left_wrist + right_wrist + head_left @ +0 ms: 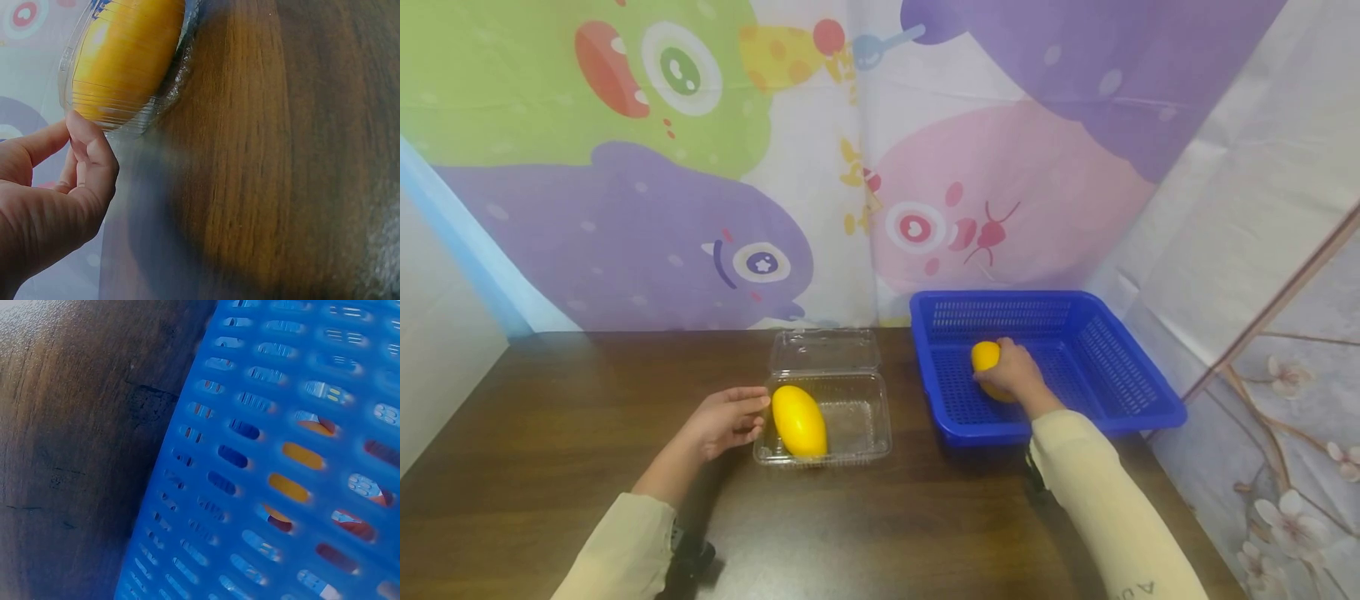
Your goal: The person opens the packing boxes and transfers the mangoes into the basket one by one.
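Observation:
A clear plastic clamshell box (859, 429) lies on the table with its lid folded back, and a smooth yellow mango (800, 421) sits in its left side. My left hand (726, 421) pinches the box's left rim between thumb and fingertips, seen closer in the left wrist view, where the mango (131, 56) shows through the plastic wall. Inside the blue basket (981, 433), my right hand (1018, 372) grips a second yellow mango (985, 356) from above, partly covering it. In the right wrist view, the slotted basket wall hides that hand, and yellow patches of mango (290, 487) show through the slots.
The brown wooden table (820, 533) carries the box at centre and the basket at right. Behind it hangs a cartoon-printed sheet (700, 242). A flower-patterned covering (1285, 467) stands close by the basket's right side.

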Action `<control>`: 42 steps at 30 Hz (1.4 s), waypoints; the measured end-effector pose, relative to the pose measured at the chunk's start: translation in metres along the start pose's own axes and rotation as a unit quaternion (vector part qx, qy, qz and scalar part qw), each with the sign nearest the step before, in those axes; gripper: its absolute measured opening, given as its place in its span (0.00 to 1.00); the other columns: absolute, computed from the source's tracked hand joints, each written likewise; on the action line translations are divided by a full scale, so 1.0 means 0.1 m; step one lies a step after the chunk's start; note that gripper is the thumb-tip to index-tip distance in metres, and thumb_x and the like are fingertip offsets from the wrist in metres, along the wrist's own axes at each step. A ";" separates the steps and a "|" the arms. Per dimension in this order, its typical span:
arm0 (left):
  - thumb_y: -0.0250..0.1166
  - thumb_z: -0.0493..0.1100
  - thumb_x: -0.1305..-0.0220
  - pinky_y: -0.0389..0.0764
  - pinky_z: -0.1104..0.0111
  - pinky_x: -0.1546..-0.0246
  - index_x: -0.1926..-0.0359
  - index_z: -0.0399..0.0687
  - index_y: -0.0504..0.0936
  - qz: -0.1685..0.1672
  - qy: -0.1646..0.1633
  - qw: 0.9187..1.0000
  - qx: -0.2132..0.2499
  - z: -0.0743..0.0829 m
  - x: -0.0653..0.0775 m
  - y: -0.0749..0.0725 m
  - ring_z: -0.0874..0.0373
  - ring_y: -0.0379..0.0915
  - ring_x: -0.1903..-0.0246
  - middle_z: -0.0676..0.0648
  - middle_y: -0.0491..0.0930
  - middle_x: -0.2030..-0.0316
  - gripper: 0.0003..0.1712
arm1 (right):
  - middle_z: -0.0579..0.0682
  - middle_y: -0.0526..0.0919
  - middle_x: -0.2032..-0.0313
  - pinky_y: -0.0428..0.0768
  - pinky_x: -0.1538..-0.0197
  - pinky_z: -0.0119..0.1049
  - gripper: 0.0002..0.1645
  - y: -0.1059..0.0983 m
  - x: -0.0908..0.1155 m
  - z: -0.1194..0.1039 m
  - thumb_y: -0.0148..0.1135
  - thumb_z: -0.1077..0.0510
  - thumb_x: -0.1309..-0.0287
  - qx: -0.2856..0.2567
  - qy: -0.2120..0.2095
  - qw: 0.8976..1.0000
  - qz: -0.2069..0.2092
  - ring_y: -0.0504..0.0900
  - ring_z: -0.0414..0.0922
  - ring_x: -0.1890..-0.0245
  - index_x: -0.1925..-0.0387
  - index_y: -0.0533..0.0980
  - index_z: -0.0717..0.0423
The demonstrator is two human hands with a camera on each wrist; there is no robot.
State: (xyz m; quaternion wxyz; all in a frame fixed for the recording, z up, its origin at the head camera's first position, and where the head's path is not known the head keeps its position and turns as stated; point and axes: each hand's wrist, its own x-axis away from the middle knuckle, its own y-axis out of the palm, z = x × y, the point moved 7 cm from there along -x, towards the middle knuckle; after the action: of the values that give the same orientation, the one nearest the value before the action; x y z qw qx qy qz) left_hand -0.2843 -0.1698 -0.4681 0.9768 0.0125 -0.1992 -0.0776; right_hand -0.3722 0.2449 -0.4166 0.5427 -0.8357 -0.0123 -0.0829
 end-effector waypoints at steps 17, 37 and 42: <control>0.56 0.41 0.33 0.79 0.76 0.70 0.35 0.31 0.57 -0.005 0.000 1.000 0.005 0.00 -0.01 0.00 0.64 0.71 0.74 0.52 0.74 0.69 0.31 | 0.71 0.66 0.43 0.69 0.40 0.56 0.49 0.01 0.00 0.03 0.66 0.52 0.50 -0.026 0.021 0.999 -0.007 0.68 0.63 0.44 0.34 0.53 0.69; 0.56 0.40 0.33 0.79 0.77 0.71 0.36 0.31 0.58 -0.006 -0.001 1.000 0.011 0.00 0.00 0.00 0.65 0.72 0.76 0.53 0.75 0.71 0.29 | 0.74 0.65 0.43 0.70 0.41 0.56 0.48 -0.07 -0.01 0.10 0.63 0.47 0.48 -0.013 0.001 1.000 -0.001 0.68 0.64 0.44 0.36 0.56 0.72; 0.56 0.41 0.33 0.79 0.77 0.70 0.36 0.31 0.58 -0.008 -0.001 1.000 0.010 -0.01 0.00 0.00 0.65 0.72 0.76 0.53 0.75 0.71 0.30 | 0.75 0.66 0.43 0.70 0.41 0.56 0.46 -0.11 0.01 0.11 0.61 0.46 0.46 -0.008 -0.018 1.000 0.004 0.68 0.65 0.44 0.37 0.57 0.72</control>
State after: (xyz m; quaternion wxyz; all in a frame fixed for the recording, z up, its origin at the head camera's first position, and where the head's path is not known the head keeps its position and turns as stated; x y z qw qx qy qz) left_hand -0.2842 -0.1694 -0.4688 0.9758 0.0241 -0.2008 -0.0832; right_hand -0.3713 0.2591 -0.4106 0.5362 -0.8413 -0.0179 -0.0662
